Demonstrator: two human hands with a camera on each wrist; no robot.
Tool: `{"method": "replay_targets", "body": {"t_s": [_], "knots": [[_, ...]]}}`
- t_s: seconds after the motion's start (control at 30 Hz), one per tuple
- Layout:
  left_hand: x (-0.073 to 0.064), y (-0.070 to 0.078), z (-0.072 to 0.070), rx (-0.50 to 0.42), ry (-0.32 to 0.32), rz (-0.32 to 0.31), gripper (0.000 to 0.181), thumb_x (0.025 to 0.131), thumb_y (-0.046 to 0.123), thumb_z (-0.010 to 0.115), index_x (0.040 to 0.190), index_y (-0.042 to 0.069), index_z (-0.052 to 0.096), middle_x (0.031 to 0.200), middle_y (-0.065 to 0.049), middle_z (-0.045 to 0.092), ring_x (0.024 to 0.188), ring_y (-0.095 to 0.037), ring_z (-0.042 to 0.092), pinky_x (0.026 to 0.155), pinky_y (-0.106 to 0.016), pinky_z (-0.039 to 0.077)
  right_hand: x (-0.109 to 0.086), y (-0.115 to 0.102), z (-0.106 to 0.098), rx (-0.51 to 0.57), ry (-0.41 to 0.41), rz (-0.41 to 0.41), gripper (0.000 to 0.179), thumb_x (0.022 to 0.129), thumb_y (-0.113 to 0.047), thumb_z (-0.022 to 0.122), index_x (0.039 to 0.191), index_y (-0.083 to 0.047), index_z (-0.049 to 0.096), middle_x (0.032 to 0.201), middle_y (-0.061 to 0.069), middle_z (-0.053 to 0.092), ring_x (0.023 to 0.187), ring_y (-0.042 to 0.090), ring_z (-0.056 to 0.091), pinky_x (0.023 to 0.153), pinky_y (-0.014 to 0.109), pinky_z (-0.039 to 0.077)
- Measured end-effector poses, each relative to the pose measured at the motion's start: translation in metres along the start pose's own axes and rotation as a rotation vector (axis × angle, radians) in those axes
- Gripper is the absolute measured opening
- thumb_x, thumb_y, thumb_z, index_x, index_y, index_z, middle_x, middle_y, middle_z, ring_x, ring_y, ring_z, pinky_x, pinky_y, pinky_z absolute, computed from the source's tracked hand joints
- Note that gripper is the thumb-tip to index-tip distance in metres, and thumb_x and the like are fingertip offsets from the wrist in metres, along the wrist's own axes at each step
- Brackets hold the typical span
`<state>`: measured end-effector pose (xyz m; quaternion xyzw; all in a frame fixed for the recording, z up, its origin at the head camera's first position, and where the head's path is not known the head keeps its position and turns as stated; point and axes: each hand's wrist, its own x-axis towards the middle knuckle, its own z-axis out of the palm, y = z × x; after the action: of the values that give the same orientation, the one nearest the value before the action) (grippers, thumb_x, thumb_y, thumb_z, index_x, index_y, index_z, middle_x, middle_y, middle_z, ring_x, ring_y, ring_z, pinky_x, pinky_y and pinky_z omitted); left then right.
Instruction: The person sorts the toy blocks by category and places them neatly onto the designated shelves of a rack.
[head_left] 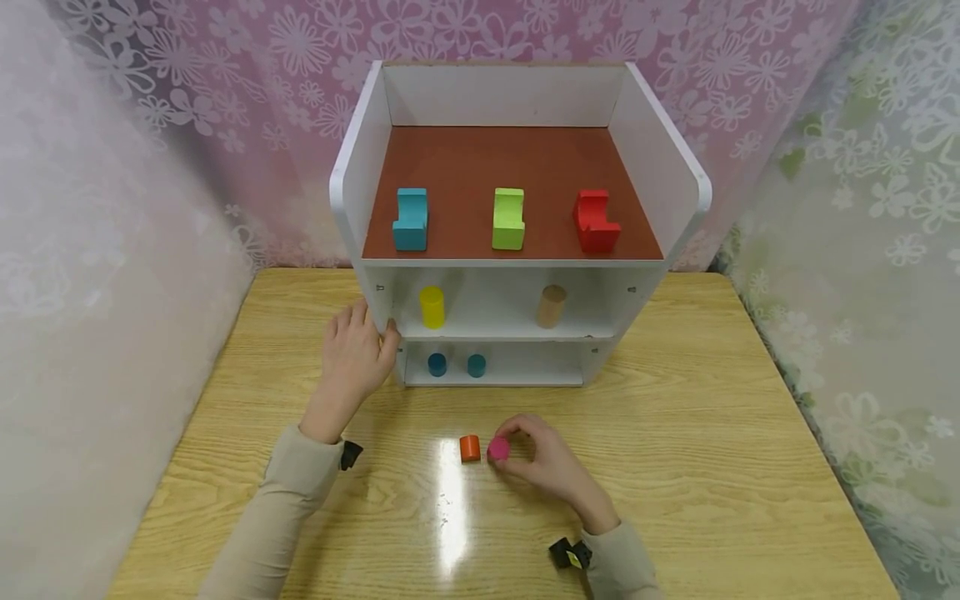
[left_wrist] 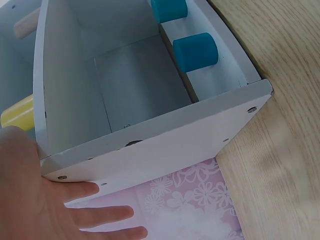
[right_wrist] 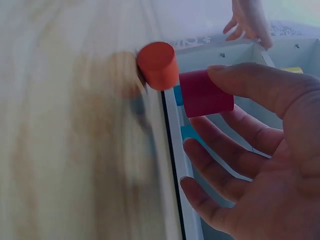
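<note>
My right hand (head_left: 551, 462) pinches a dark pink cylinder (right_wrist: 207, 92) between thumb and fingertips, low over the table in front of the shelf unit. Just left of it, an orange-red cylinder (head_left: 469, 448) stands on the table. At the left side of the white shelf unit (left_wrist: 165, 135), my left hand (head_left: 354, 358) holds the side panel, its thumb at the front edge and its fingers along the outer face. Near that thumb, a yellow cylinder (head_left: 432, 307) stands on the middle shelf.
A tan cylinder (head_left: 551, 307) shares the middle shelf. Below are a blue cylinder (head_left: 437, 364) and a teal cylinder (head_left: 476, 365). Notched blocks in teal (head_left: 411, 221), green (head_left: 508, 220) and red (head_left: 596, 222) line the brown top. Floral curtains (head_left: 300, 125) surround the wooden table (head_left: 712, 467).
</note>
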<state>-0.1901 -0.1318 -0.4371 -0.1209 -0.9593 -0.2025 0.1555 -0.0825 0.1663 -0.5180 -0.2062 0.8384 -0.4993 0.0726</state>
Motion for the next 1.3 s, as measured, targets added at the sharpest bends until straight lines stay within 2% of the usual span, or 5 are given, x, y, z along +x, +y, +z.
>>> {"method": "replay_targets", "body": {"t_s": [0.4,0.67,0.9,1.03,1.3], "knots": [[0.000,0.000,0.001,-0.041,-0.020,-0.021,0.051,0.098,0.037,0.030,0.139,0.008,0.039,0.130,-0.017,0.047,0.124,-0.042,0.038,0.103,-0.055,0.027,0.018,0.000,-0.025,-0.026,0.078,0.052,0.029,0.079,-0.018,0.076,0.104,-0.021,0.062,0.103,-0.010,0.061,0.105,0.020,0.056,0.093,0.050,0.042],[0.000,0.000,0.000,-0.056,-0.015,-0.016,0.050,0.098,0.037,0.030,0.139,0.009,0.040,0.129,-0.014,0.048,0.122,-0.038,0.041,0.102,-0.053,0.029,0.040,0.006,-0.045,-0.042,0.126,0.004,0.030,0.080,-0.020,0.075,0.107,-0.015,0.061,0.104,-0.003,0.061,0.101,0.024,0.056,0.092,0.053,0.042],[0.001,0.001,0.001,-0.057,-0.009,-0.014,0.046,0.098,0.036,0.030,0.129,0.007,0.046,0.119,-0.012,0.052,0.117,-0.038,0.044,0.100,-0.053,0.031,0.061,0.014,-0.060,-0.105,0.192,-0.004,0.031,0.079,-0.019,0.075,0.106,-0.009,0.063,0.102,0.004,0.064,0.098,0.032,0.059,0.086,0.053,0.046],[0.002,0.001,0.001,-0.061,-0.004,-0.008,0.045,0.098,0.036,0.031,0.128,0.007,0.048,0.117,-0.013,0.053,0.116,-0.038,0.045,0.100,-0.053,0.031,0.071,0.019,-0.063,-0.153,0.194,0.023,0.034,0.079,-0.021,0.075,0.108,-0.008,0.064,0.104,0.004,0.065,0.100,0.030,0.059,0.090,0.049,0.044],[0.002,0.000,0.001,-0.066,-0.011,-0.004,0.042,0.098,0.037,0.030,0.120,0.007,0.051,0.106,-0.010,0.054,0.112,-0.036,0.047,0.098,-0.052,0.032,0.079,0.030,-0.065,-0.117,0.142,0.143,0.042,0.081,-0.027,0.073,0.117,-0.009,0.061,0.114,0.005,0.062,0.104,0.026,0.058,0.088,0.046,0.047]]}}
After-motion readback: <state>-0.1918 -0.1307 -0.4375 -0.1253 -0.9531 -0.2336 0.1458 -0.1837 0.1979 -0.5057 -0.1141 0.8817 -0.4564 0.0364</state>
